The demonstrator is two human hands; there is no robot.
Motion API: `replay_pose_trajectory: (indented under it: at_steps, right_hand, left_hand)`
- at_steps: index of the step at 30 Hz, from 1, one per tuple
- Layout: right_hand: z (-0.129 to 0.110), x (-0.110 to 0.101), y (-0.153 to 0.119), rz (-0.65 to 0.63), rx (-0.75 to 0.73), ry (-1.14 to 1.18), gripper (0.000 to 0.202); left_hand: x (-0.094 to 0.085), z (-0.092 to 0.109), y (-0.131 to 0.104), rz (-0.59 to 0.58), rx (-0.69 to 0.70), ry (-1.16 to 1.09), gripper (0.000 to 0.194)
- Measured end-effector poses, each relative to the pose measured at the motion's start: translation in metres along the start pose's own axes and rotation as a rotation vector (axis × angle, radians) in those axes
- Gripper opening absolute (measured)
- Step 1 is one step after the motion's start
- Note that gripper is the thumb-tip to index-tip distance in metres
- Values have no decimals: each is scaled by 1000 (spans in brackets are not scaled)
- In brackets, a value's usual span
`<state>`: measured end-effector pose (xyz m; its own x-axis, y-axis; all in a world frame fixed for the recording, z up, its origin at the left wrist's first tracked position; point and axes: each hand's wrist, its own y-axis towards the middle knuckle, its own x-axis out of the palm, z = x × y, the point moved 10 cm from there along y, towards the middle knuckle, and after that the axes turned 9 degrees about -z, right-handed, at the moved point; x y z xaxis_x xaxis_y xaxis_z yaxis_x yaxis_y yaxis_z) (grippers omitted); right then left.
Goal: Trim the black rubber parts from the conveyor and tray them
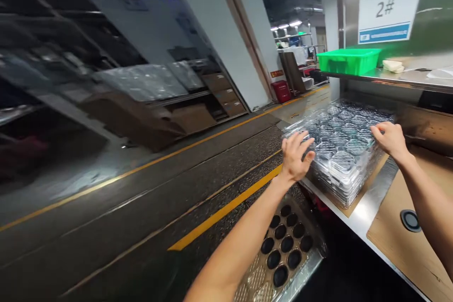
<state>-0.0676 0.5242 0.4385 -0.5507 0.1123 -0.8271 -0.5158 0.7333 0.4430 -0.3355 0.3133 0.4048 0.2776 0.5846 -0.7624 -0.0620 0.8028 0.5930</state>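
Note:
A stack of clear plastic trays (343, 163) with rounded compartments stands on cardboard at the left end of the metal workbench. Dark shapes show through the compartments of the upper tray. My left hand (296, 153) is at the stack's left edge with its fingers spread; whether they touch the plastic is hard to tell. At the right edge, my right hand (390, 139) has its thumb and fingers closed on the rim of the upper tray. Below my left forearm sits another tray (264, 262) holding several round black pieces, partly covered by that arm.
A round dark disc with a grey centre (411, 221) lies on the cardboard-covered bench. Above, a green plastic bin (348, 60) rests on a metal shelf beneath a "2#" sign (389, 9). Yellow lines mark the floor at left; a red bin (281, 91) stands beside the pillar.

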Motion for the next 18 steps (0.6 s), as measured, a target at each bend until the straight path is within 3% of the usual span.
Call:
replay_pose_trajectory:
  at_steps: [4, 11, 15, 18]
  right_hand:
    - [1, -10, 1, 96, -10, 8, 45]
    - [-8, -12, -1, 121, -100, 32, 53]
    - [-16, -13, 1, 65, -127, -40, 65]
    - [-20, -24, 7, 37, -67, -176, 71]
  left_hand:
    - [13, 8, -13, 39, 11, -33, 78]
    - [1, 5, -16, 231, 6, -97, 70]
    - [-8, 7, -7, 220, 124, -180, 65]
    - [-27, 16, 9, 160, 225, -208, 61]
